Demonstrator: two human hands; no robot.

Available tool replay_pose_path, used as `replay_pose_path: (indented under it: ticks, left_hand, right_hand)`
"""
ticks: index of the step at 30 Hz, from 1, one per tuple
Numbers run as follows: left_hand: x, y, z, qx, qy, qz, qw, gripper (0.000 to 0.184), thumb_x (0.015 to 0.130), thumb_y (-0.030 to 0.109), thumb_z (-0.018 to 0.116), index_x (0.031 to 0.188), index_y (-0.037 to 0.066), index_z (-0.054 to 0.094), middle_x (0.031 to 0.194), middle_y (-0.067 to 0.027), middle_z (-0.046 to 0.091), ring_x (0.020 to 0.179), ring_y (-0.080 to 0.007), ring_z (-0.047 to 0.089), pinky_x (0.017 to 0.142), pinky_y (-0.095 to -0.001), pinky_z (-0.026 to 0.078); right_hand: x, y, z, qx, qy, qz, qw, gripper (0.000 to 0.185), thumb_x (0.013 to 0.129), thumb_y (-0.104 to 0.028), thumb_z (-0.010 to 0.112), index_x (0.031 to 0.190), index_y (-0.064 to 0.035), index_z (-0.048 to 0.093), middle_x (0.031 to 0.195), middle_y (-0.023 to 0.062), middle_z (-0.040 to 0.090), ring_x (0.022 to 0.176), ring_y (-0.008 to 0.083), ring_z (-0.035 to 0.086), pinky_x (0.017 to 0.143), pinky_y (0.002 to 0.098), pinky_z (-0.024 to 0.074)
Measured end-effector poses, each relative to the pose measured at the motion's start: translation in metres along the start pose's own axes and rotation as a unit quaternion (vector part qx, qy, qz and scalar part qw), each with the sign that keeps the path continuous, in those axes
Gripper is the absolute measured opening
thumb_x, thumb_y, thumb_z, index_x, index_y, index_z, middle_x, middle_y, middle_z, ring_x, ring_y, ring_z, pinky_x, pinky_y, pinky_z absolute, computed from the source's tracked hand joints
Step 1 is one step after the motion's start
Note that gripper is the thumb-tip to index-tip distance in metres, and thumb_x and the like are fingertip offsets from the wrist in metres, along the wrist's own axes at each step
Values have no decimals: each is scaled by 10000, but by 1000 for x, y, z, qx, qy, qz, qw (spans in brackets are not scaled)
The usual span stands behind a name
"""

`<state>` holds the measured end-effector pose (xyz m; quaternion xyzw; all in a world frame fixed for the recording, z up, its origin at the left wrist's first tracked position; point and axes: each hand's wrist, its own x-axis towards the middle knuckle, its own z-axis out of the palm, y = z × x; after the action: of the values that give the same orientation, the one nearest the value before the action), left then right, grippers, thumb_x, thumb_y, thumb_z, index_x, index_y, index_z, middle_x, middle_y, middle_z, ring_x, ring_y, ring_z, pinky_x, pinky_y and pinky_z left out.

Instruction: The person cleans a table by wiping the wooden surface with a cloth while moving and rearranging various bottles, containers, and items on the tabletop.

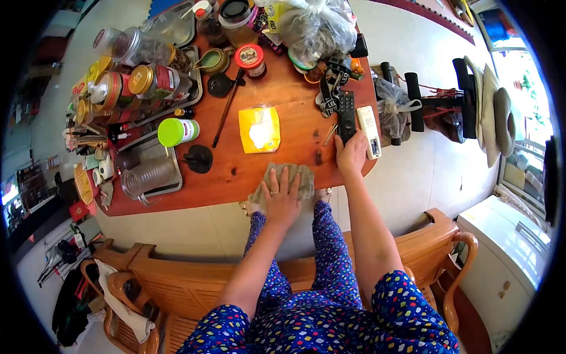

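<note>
My left hand lies flat with spread fingers on a greyish-brown cloth at the table's near edge. To the right, my right hand grips the lower end of a black remote control, thumb on its left side. A white remote control with a small display lies just right of that hand. Left of the black remote are a small metal item, perhaps nail clippers, and a headlamp strap. A yellow packet lies beyond the cloth, with glare on its middle.
On the wooden table stand several jars, a green-lidded tub, a glass pitcher and a red-lidded jar. Plastic bags are heaped at the far right. A wooden bench is behind me.
</note>
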<state>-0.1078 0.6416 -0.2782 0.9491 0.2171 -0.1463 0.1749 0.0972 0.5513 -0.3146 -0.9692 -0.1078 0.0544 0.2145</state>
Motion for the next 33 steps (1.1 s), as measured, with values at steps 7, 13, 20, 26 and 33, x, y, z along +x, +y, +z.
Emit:
replay_pose_path:
  ticks: [7, 13, 20, 26, 33]
  left_hand:
    - [90, 53, -34, -131, 70, -31, 989, 546, 762, 305, 740, 1221, 100, 527, 1218, -147, 509, 1169, -368, 481, 908, -503, 427]
    - [155, 61, 13, -154, 112, 32, 981, 256, 853, 188, 650, 1058, 73, 548, 989, -148, 580, 879, -347, 602, 741, -446, 496]
    - [171, 54, -63, -102, 268, 10, 958, 133, 859, 165, 632, 978, 121, 593, 920, -89, 600, 840, -341, 599, 690, -453, 482]
    - [257, 47, -120, -30, 366, 28, 930, 268, 848, 195, 675, 1087, 106, 590, 954, -107, 599, 930, -322, 581, 754, -423, 478]
    - [79, 35, -58, -91, 297, 9, 950, 326, 884, 195, 646, 1177, 63, 596, 1151, -134, 583, 1068, -334, 531, 936, -449, 404]
  right_hand:
    - [-10, 3, -28, 160, -74, 95, 980, 576, 850, -220, 692, 1232, 69, 372, 1140, 289, 506, 1066, 459, 525, 889, 475, 436]
    - [-43, 39, -67, 531, -88, 205, 817, 533, 849, -160, 651, 1294, 11, 414, 1153, 155, 566, 911, 236, 601, 765, 315, 489]
    - [-20, 71, -111, 439, -141, 281, 842, 504, 696, -147, 789, 1105, -38, 514, 862, 31, 552, 704, 124, 544, 640, 271, 461]
    - [13, 74, -94, 139, -69, 142, 978, 739, 679, -178, 827, 1276, -12, 424, 1049, 168, 612, 1002, 356, 594, 862, 405, 480]
    - [31, 63, -66, 2, -59, 37, 998, 761, 648, -168, 850, 1268, -40, 428, 1191, 164, 519, 1100, 362, 528, 921, 427, 457]
